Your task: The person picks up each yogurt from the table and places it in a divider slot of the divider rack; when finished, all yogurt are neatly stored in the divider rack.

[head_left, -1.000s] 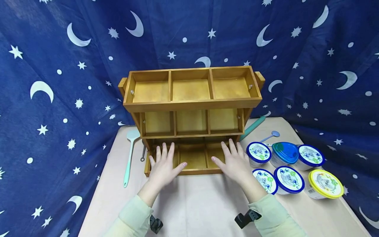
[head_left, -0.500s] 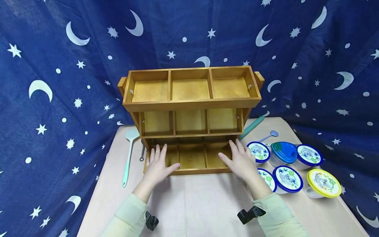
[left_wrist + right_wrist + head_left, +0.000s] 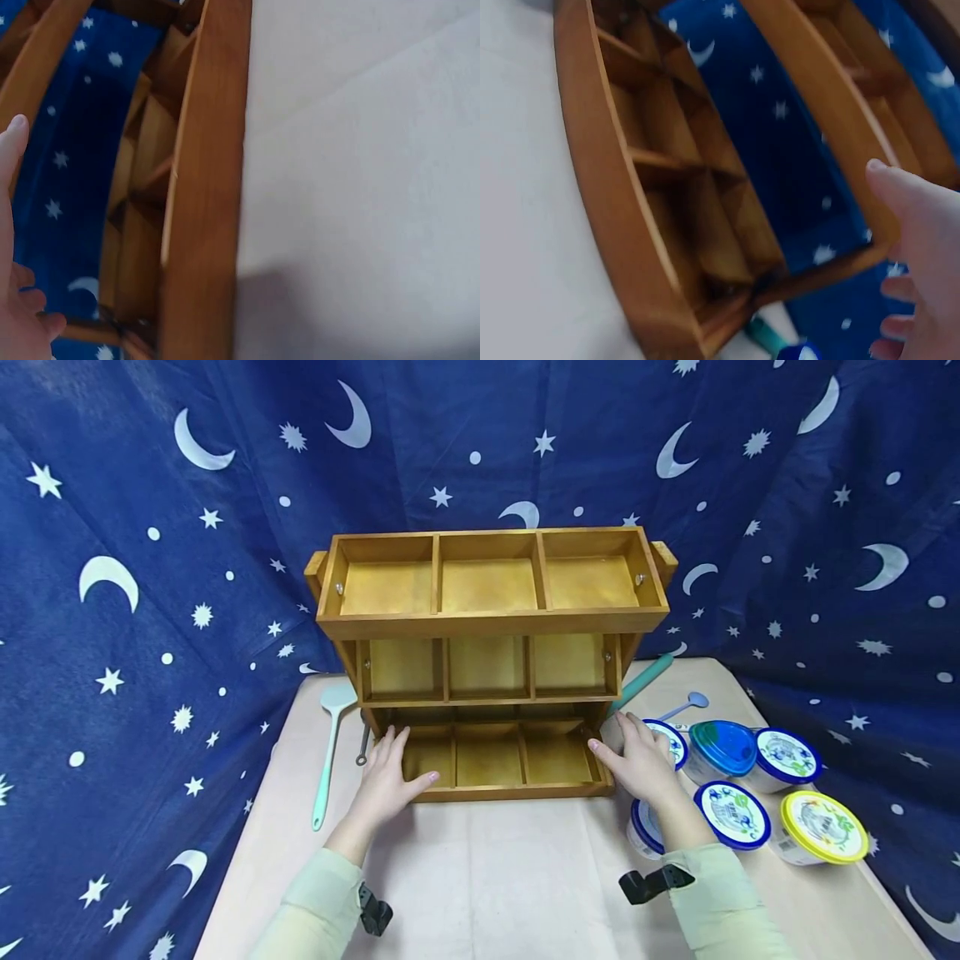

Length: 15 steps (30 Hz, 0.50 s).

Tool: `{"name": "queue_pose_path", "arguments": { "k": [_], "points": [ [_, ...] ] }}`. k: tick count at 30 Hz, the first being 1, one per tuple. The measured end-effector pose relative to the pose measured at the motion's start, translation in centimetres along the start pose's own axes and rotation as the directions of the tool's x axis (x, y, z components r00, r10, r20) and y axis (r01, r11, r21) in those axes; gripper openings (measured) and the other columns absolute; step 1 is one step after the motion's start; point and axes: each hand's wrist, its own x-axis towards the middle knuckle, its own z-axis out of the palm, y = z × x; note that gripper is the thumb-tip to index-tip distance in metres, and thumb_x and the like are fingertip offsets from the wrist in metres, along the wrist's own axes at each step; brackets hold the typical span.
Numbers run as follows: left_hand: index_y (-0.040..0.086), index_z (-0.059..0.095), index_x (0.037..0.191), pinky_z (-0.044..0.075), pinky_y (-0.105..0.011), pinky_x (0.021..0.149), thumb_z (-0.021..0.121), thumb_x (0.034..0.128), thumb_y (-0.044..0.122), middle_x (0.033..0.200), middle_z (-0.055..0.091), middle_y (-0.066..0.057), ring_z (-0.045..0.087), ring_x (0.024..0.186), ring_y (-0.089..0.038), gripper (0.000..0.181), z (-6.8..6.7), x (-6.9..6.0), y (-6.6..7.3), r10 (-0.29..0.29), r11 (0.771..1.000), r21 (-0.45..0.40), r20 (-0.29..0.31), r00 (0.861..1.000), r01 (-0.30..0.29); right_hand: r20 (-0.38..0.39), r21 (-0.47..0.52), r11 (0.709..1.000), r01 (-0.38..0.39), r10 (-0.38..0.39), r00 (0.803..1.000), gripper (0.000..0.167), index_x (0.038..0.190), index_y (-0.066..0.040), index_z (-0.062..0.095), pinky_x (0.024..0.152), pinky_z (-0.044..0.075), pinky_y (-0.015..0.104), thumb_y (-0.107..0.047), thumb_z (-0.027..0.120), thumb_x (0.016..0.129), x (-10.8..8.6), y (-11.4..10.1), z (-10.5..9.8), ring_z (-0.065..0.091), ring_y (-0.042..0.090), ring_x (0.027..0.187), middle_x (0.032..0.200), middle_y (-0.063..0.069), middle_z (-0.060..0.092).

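Basically, both hands have fingers loosely extended, thumbs set wide, w/ nothing in either grasp: L hand point(image 3: 381, 783) at the left front corner of the wooden rack point(image 3: 491, 627), R hand point(image 3: 645, 760) just off its right end. Thumbs point inward, toward each other, w/ the rack's bottom tray point(image 3: 517, 792) lying btwn them. Can't tell if any fingertip touches wood — L hand overlaps the tray corner in the head view, R hand sits a bit outside.

Key relation: the rack's long axis runs left–right across the person's front, so its two ends face the two palms, roughly; L hand looks the nearer of the two, R hand prob. has a small gap to close if it's to meet the end.

Rack stands upright, 3 tiers, top tier w/ 3 compartments, past the fingertips and above them.

Further out: turquoise spatula point(image 3: 330, 752) left of L hand; blue-lidded tubs point(image 3: 732, 814) around and partly behind R hand, so elbow room on that side is tight, I'd say. Yellow-lidded tub point(image 3: 824, 827) is farther right, well apart from the rack. All on the pale tabletop point(image 3: 502, 885).
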Motion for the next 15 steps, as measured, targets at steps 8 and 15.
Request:
{"name": "queue_pose_path", "arguments": {
  "k": [8, 15],
  "points": [
    [0.007, 0.023, 0.148, 0.015, -0.063, 0.105, 0.066, 0.0785, 0.055, 0.151, 0.013, -0.026, 0.014, 0.134, -0.047, 0.095, 0.4, 0.0, -2.6, -0.081, 0.997, 0.001, 0.028, 0.996, 0.081, 0.002, 0.014, 0.998, -0.054, 0.054, 0.999, 0.087, 0.146, 0.000, 0.020, 0.095, 0.012, 0.073, -0.056, 0.052, 0.088, 0.4, 3.2, 0.8, 0.014, 0.058, 0.127, 0.147, 0.029, 0.021],
    [0.003, 0.025, 0.147, 0.017, -0.063, 0.104, 0.070, 0.0794, 0.045, 0.150, 0.014, -0.027, 0.015, 0.133, -0.047, 0.091, 1.1, -0.2, -5.0, -0.123, 0.992, -0.007, -0.007, 0.992, 0.123, 0.016, -0.006, 0.997, -0.074, 0.074, 0.997, 0.095, 0.147, 0.000, 0.018, 0.096, 0.009, 0.073, -0.065, 0.049, 0.084, 0.3, 4.4, 1.1, 0.011, 0.059, 0.128, 0.147, 0.030, 0.020]
  ]
}}
